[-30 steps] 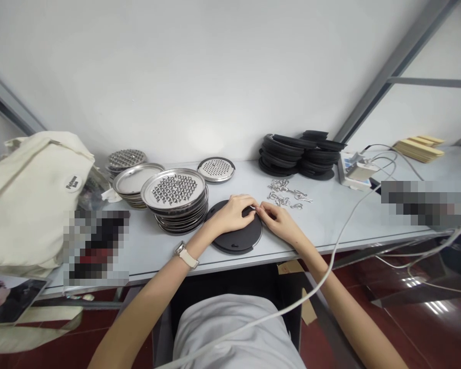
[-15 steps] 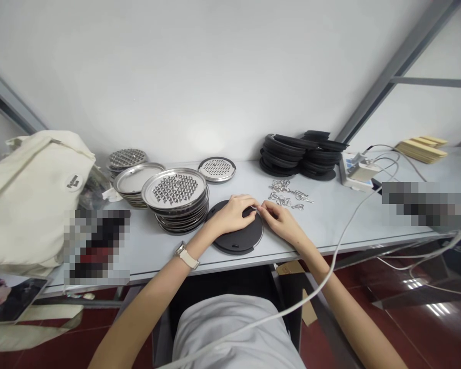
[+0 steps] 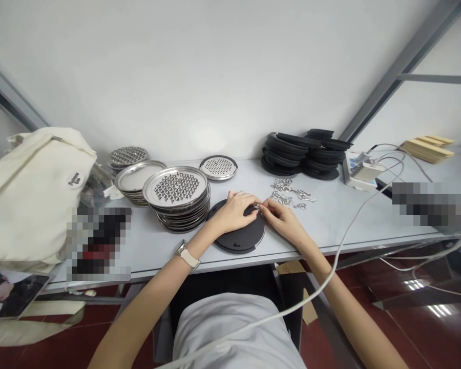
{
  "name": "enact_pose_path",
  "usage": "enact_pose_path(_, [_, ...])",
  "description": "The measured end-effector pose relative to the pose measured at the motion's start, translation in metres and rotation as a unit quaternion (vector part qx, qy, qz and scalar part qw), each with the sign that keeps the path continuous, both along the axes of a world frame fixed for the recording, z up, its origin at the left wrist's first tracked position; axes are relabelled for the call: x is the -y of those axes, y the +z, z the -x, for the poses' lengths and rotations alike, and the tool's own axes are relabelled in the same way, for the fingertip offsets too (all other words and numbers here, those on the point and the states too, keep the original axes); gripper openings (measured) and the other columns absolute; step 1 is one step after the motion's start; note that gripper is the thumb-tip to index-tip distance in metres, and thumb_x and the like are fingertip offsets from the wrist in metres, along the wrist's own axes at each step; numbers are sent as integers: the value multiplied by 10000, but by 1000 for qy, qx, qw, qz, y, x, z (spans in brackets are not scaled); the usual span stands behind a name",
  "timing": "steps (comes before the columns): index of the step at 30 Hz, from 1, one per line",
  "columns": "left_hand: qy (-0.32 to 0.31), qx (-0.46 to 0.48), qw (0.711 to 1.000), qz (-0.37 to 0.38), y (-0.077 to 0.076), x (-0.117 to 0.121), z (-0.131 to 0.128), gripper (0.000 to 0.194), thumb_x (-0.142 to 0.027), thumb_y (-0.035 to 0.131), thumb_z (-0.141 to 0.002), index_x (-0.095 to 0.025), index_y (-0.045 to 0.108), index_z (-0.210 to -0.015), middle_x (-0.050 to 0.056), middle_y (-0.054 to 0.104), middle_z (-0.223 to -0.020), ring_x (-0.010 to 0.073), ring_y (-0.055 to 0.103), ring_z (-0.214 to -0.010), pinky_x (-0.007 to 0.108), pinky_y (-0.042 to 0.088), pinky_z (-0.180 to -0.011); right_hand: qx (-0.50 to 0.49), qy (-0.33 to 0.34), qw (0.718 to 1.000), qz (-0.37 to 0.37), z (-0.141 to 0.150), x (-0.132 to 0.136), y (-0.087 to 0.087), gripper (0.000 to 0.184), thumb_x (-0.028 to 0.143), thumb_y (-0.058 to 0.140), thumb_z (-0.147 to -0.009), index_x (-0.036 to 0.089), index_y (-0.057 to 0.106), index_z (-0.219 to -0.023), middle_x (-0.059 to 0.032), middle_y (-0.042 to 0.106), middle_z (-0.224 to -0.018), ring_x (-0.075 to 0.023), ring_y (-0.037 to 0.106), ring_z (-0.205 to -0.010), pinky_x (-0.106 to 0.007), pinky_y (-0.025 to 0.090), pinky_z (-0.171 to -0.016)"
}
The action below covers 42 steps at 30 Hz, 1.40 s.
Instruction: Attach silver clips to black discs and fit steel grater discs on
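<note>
A round black plastic plate [image 3: 241, 238] lies flat near the table's front edge. Across its top rests my left hand [image 3: 236, 212], its fingers curled over the far right rim, gripping the plate. My right hand [image 3: 281, 219] is closed in a pinch at that same rim, fingertips meeting those of the left. Between the fingertips shows a bit of a small shiny wire clip [image 3: 256, 206], mostly hidden. Several loose wire clips [image 3: 286, 192] are scattered just beyond my right hand. To the left of the plate stands a stack of round metal grater discs [image 3: 176, 188].
Further stacks of metal discs [image 3: 140, 177] stand at left, beside a cream bag [image 3: 34, 195]. A black-rimmed grater [image 3: 218, 168] lies near the wall. Black plastic rings [image 3: 286, 151] are piled at the back right, near a power strip [image 3: 359, 173]. A white cable [image 3: 343, 246] crosses in front of my right forearm.
The whole view has shifted slightly. Both hands stay at the plate's far right rim, with only small movement at the fingertips.
</note>
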<state>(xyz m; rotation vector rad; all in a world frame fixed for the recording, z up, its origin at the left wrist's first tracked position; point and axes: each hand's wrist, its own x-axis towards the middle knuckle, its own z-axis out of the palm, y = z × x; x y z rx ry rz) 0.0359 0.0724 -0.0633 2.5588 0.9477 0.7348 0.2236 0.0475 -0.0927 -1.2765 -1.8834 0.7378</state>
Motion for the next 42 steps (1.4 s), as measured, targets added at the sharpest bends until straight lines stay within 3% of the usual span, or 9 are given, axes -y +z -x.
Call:
enact_pose_path(11, [0, -9, 1000, 10, -2, -1, 0, 196, -204, 492, -887, -207, 565, -1069, 32, 647, -1120, 210, 548, -1081, 399, 313, -974, 3, -1, 1000, -3, 2, 1, 2, 326, 411, 457, -938, 206, 392, -693, 39, 373, -618, -122, 358, -581, -256, 304, -558])
enact_pose_path(25, [18, -32, 999, 4, -4, -3, 0, 156, -257, 506, -899, -188, 581, -1017, 42, 639, -1049, 219, 540, -1054, 408, 316, -962, 24, 8, 1000, -8, 2, 2, 4, 327, 393, 443, -942, 210, 392, -676, 39, 396, -609, -129, 381, -580, -263, 315, -570])
enact_pose_path(33, [10, -41, 999, 5, 0, -1, 0, 149, -248, 484, -909, -192, 592, -994, 34, 646, -1011, 215, 538, -1028, 405, 316, -947, -2, 6, 1000, 2, -1, 1, -3, 221, 399, 457, -947, 214, 475, -828, 37, 452, -631, -133, 415, -589, -261, 343, -581])
enact_pose_path(42, [1, -39, 999, -4, -1, -1, 0, 155, -242, 466, -912, -197, 589, -995, 35, 647, -1015, 217, 536, -1021, 405, 319, -936, -3, 7, 1000, -2, 0, 0, -2, 207, 379, 469, -943, 211, 474, -821, 40, 433, -630, -131, 406, -587, -262, 339, -581])
